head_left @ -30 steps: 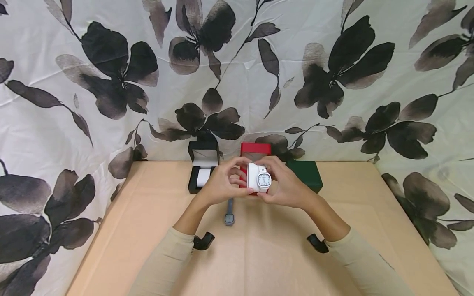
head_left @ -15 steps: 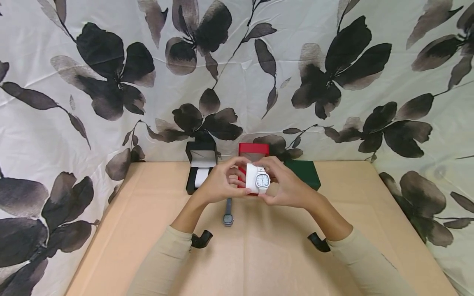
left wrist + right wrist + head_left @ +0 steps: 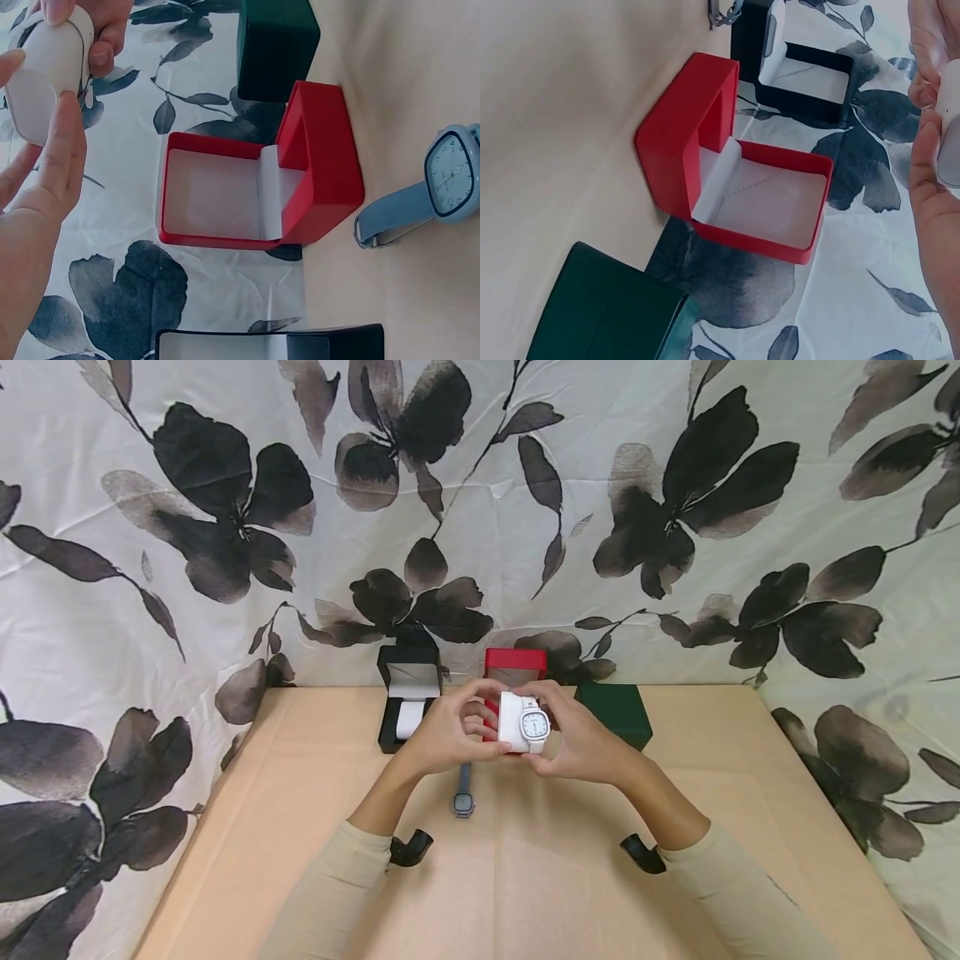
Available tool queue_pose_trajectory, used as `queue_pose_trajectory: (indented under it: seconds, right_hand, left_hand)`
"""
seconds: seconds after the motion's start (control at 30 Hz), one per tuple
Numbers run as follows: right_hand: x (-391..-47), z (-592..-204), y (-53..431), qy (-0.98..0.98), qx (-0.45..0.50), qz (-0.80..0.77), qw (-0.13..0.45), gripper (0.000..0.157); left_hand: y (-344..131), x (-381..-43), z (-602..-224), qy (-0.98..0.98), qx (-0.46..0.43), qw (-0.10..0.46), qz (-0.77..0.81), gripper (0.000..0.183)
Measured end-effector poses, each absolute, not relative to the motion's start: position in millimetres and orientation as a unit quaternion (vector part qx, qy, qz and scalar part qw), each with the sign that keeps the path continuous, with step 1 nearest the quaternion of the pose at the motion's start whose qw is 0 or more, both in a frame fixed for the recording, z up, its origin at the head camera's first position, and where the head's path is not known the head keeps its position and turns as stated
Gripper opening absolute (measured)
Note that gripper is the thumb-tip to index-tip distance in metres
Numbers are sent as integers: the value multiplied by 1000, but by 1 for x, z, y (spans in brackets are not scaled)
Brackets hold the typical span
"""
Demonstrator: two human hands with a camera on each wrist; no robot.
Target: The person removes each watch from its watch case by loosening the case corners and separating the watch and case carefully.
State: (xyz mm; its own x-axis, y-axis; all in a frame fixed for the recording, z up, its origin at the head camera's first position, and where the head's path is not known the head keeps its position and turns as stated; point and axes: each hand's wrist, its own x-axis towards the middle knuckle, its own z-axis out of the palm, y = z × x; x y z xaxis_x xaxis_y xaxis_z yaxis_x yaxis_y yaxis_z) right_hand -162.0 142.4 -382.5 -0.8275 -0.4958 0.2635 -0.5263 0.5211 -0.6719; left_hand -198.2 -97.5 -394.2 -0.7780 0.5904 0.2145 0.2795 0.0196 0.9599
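Both hands hold up a white watch cushion with a white watch strapped round it, dial toward me. My left hand pinches the cushion's left end between thumb and fingers. At the other end, my right hand grips cushion and watch, thumb below and fingers above. In the left wrist view, the cushion's smooth round end shows between the fingers. Behind the hands stands an open red watch box, partly hidden in the head view. Its inside looks bare and pale in both wrist views.
An open black watch box holding a white cushion stands to the left. A closed green box sits to the right. On the table, nearer me, lies a blue-grey watch. A floral cloth hangs behind.
The white watch and cushion turn slightly in the hands, the watch tilting a little. Both hands keep their grip in nearly the same place.
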Motion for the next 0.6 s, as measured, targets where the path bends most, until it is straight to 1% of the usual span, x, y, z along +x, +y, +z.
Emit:
queue_pose_trajectory:
  seconds: [0.13,0.3,0.6]
  right_hand:
    - [-161,-380,145,-866,293,405,9,87]
    - [-163,-380,150,-838,294,459,-15,87]
    - [-165,-381,158,-806,305,507,-27,80]
  left_hand:
    - [-98,-199,-393,703,308,126,628,68]
    - [-100,-200,-393,697,307,132,634,69]
    - [-104,-199,-390,698,305,140,632,71]
